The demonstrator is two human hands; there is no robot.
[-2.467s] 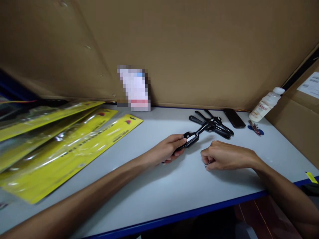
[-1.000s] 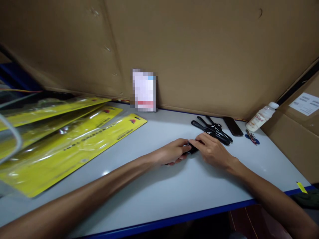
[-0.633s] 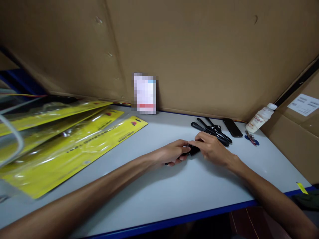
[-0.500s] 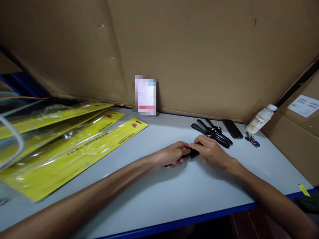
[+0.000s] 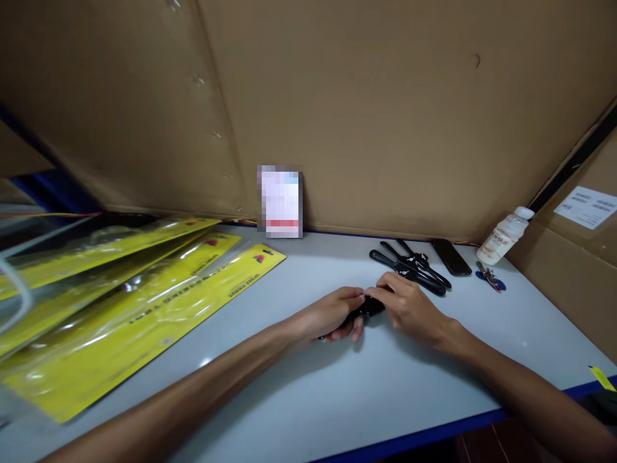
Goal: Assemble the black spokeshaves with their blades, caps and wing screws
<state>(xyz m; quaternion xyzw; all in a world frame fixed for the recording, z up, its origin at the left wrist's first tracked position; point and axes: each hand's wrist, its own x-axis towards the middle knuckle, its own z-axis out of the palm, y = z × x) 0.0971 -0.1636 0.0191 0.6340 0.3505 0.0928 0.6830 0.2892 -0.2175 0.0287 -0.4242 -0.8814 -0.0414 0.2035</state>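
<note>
Mid-surface, left hand [image 5: 332, 315] wraps black tool [image 5: 369, 307], steadying it; right hand [image 5: 409, 305] pinches its far end, fingers curled. Spare tools [image 5: 409, 265] wait near far edge; yellow packs [image 5: 135, 296] at left edge.

I count two hands, the left hand [image 5: 332, 314] and right hand [image 5: 409, 307], meeting on one small black tool [image 5: 372, 307] at centre frame; a cluster of black tools [image 5: 409, 265] right of centre, number unclear; three yellow packets [image 5: 144, 289] at the left; one phone [image 5: 450, 257], one bottle [image 5: 506, 236], one bunch of keys [image 5: 490, 279] at the right; one counter [image 5: 289, 386].
</note>
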